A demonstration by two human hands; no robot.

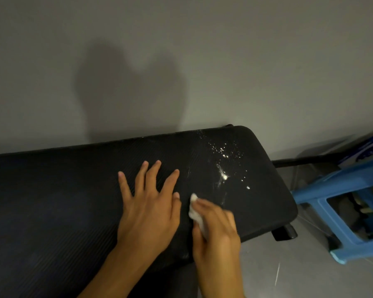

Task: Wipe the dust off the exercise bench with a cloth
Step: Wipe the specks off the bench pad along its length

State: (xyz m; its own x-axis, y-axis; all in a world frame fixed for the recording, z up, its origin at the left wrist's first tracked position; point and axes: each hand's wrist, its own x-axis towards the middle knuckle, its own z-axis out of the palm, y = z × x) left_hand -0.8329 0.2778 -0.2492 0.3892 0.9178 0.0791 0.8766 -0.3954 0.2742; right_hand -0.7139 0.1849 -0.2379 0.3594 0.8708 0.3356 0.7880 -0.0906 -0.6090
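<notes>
Wiping the black exercise bench (52, 201) with a small white cloth (194, 208), gripped bunched up in the curled fingers of the right hand (215, 231) and pressed to the pad near its front edge, toward the right end. Steadying the pad with the left hand (146, 209), laid flat just beside the cloth, with fingers straight and spread apart and nothing held. Looks to be mid-way through the wiping step, judging by the white dust (224, 176) scattered as specks and a faint smear over the far right part of the pad, just beyond the cloth and not yet touched by it. Calls next, most likely, for sliding the cloth away and to the right across those specks, keeping it pressed flat so as to gather the powder rather than spread it, then drawing it off over the rounded end. Worth minding the blue stool (310, 194) standing on the floor just past that end, and keeping the left hand clear of the stroke. Cannot tell whether the darker left stretch of the pad carries dust as well.
</notes>
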